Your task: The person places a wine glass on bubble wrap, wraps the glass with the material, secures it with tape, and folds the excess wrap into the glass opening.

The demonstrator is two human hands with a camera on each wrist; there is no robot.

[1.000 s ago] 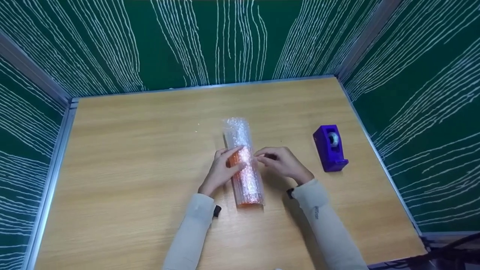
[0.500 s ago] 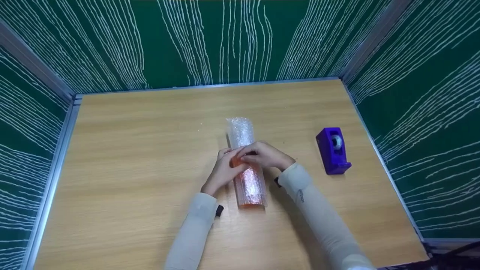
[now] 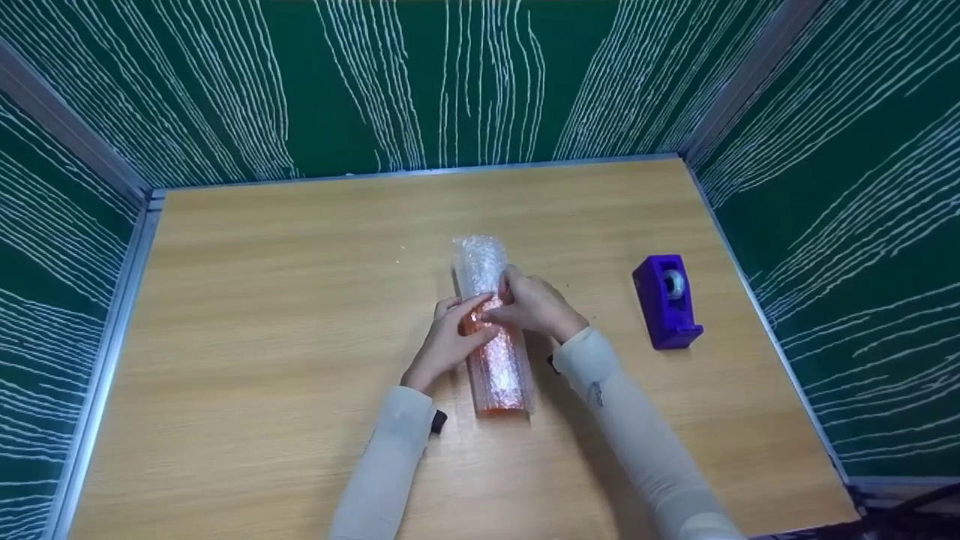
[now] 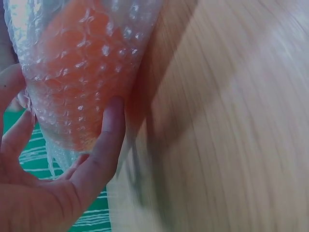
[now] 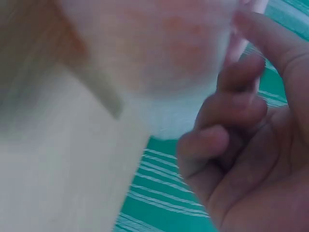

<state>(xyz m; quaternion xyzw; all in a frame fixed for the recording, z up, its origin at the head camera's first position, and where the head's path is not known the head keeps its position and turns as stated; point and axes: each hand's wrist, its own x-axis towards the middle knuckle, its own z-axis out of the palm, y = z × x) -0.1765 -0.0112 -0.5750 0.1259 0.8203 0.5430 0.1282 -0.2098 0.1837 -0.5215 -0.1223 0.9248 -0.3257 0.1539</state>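
Note:
A long roll of clear bubble wrap (image 3: 504,371) with something orange inside lies on the table in the head view. The wrap hides what kind of thing the orange one is. My left hand (image 3: 442,341) grips the roll from its left side, thumb and fingers spread about it; the left wrist view shows a fingertip (image 4: 114,113) pressed into the bubbles. From the right, my right hand (image 3: 536,306) reaches over the roll. Its thumb touches the wrap beside the left fingers, and its other fingers (image 5: 207,145) are curled towards the palm.
A purple tape dispenser (image 3: 664,315) with a roll of clear tape (image 3: 673,285) stands to the right on the wooden table (image 3: 285,337). Green walls (image 3: 345,90) with white wavy lines close off the back and both sides. Tiny white specks lie left of the roll.
My right hand has moved left from beside the roll onto it, then its fingers have shifted up along the right side. My left hand keeps its grip, and the roll stays in place.

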